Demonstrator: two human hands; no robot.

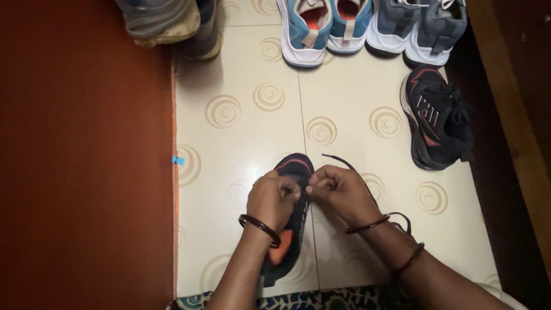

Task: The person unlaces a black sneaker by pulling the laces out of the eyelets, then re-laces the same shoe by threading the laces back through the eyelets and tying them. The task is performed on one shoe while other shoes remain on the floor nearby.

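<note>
Both hands are closed over a dark shoe (pixel 291 229) lying on the tiled floor (pixel 241 115): the left hand (pixel 272 201) is pinched at its upper, the right hand (pixel 338 192) around a dark lace (pixel 344 163), apparently for threading. Its mate (pixel 436 117) lies well apart, beyond it a row of blue and grey sneakers (pixel 367 26).

Cream swirl-patterned floor tiles (pixel 241 103), red-brown wall (pixel 80 161) left, glossy light reflection
</note>
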